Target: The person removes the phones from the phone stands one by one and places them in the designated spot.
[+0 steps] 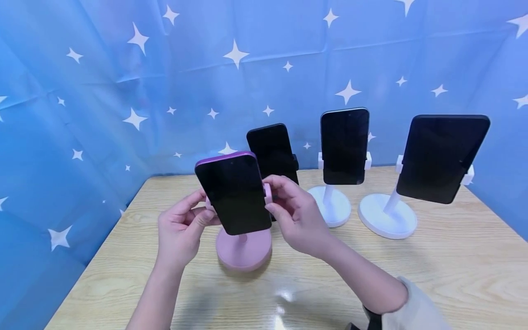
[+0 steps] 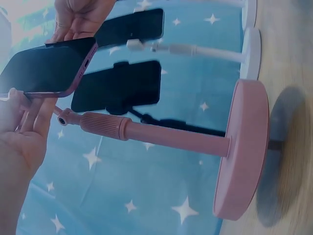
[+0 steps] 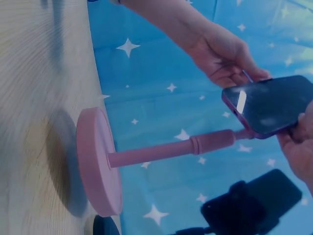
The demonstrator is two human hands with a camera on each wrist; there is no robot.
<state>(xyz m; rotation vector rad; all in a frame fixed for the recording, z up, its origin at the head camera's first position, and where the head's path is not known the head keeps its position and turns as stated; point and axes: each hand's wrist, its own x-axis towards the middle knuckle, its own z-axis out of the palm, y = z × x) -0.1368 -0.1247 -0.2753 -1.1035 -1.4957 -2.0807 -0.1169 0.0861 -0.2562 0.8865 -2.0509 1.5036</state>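
A purple-edged phone sits tilted in the clamp of a pink phone stand, its dark screen toward me. My left hand pinches the clamp's left side, thumb in front. On the opposite side, my right hand grips the pink clamp arm between thumb and fingers. The stand's ribbed pole rises from its round base on the table. Most of the clamp is hidden behind the phone.
Behind the pink stand, a black phone is held in a dark stand. To the right, two white stands hold another upright phone and a wider dark-screened device. A blue star-patterned curtain hangs behind the wooden table.
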